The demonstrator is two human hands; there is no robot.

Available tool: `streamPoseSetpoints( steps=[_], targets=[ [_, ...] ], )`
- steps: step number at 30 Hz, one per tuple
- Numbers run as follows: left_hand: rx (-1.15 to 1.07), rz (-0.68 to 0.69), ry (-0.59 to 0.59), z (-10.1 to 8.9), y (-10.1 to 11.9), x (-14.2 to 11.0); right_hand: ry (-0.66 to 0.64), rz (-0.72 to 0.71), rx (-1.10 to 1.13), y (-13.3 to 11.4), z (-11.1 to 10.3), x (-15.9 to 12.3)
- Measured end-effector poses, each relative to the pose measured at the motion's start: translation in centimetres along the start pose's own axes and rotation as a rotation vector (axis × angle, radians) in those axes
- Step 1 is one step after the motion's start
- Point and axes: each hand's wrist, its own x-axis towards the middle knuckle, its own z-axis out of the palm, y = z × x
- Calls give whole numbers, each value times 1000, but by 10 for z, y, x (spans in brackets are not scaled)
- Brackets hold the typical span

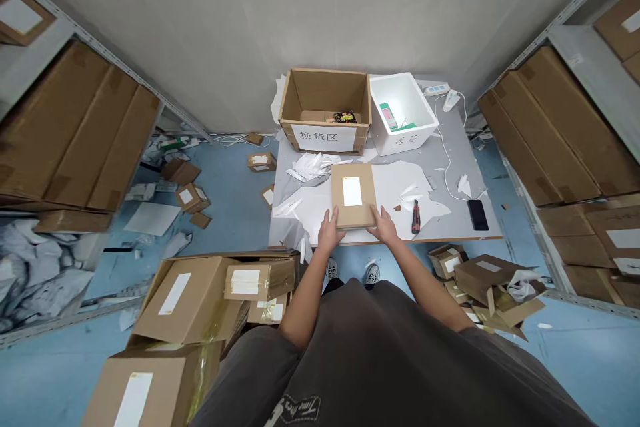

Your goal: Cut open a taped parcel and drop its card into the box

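Observation:
A flat brown cardboard parcel (353, 195) with a white label lies on the grey table (450, 173), on white paper. My left hand (329, 231) grips its near left corner, fingers curled on the edge. My right hand (384, 226) holds its near right corner in the same way. Both forearms reach forward from my body.
At the table's back stand an open cardboard box (326, 107) with a printed sign and a white foam bin (403, 113). A red box cutter (415, 217) and a black phone (478, 214) lie to the right. Stacked parcels (190, 300) sit on the floor at left, torn cartons (490, 283) at right.

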Motion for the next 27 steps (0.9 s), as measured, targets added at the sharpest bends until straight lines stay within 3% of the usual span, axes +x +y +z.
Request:
streamPoseSetpoints(
  steps=[3,6,15,19,22,25,27],
  targets=[
    [65,-51,0,10,22,4,-25,5,94,9,10,6],
    [40,-91,76,21,27,6,44,-26,122,6,18,7],
    [-347,44,112,38,-24,10,336,-295,-3,-24,6,-20],
    [-371,-2,-15,47,-28,19,215,-400,-12,-49,19,-22],
    [-365,-65,-76,47,-30,18,102,-437,1,-56,32,-22],
    [-334,-29,-34,35,-30,10,165,-415,39,-41,34,-22],
    [-267,50,25,23,-26,4,229,-326,64,-20,29,-22]
  ],
)
